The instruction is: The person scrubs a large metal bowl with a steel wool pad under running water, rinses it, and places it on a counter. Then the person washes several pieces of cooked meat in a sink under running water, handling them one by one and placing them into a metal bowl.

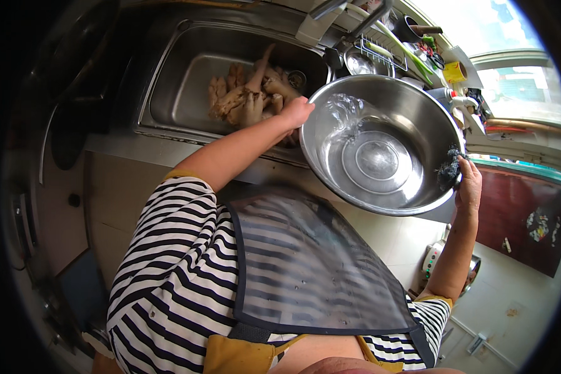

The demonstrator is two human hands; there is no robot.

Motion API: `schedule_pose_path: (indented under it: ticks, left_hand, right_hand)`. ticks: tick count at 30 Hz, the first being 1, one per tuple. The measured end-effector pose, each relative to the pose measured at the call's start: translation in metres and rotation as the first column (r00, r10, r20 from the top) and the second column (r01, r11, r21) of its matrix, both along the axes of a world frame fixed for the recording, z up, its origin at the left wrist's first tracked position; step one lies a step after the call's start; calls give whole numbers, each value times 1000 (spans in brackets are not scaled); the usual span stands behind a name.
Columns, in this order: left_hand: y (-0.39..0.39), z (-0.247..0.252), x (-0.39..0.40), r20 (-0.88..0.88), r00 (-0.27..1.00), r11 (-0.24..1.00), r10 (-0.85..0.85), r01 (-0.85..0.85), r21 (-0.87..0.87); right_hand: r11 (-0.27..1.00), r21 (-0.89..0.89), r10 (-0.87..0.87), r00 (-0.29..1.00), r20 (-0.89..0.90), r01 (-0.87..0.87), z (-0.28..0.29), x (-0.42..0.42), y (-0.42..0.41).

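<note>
A large stainless steel basin [378, 159] is held tilted in front of me, to the right of the sink, with clear water sloshing along its left inner wall. My left hand [298, 113] grips the near-left rim. At the opposite rim, my right hand [470, 182] holds the basin's edge together with a dark, fuzzy scouring pad [450, 166], which lies against the inside wall. What look like pale pig's trotters [243, 100] are heaped in the steel sink [182, 98], a long thin piece sticking up from them. My left forearm hides part of the heap.
Behind the basin are the faucet [343, 44], a wire dish rack [383, 51] and a steel bowl [361, 63]. A yellow roll [455, 72] stands by the window. To the right is a dark red tabletop [519, 210], with an appliance [430, 262] below it. I wear a translucent apron [318, 266].
</note>
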State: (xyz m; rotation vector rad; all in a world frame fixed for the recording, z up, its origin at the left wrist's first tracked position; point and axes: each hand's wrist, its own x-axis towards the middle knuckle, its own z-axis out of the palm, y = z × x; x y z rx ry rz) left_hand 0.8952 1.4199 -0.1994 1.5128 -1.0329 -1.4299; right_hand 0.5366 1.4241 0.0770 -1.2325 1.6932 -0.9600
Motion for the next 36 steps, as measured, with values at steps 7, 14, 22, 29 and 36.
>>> schedule_pose_path:
  ticks: [7,14,22,29,36]
  left_hand:
    - [-3,-9,72,-61,994,991,-87,93,99]
    - [-3,-34,100,222,934,960,-279,269,72]
    - [-10,-69,98,272,849,876,-452,481,-45]
    - [-13,-68,91,178,897,909,-405,416,-29]
    - [-15,-62,81,74,935,938,-347,344,47]
  right_hand:
    - [994,51,93,988,124,-100,37,112,24]
    - [967,67,206,910,359,-246,69,212,12]
    - [866,94,396,789,470,-490,95,304,4]
    - [737,108,514,657,552,-667,100,320,-17]
    - [649,87,584,568,580,-756,106,340,-16]
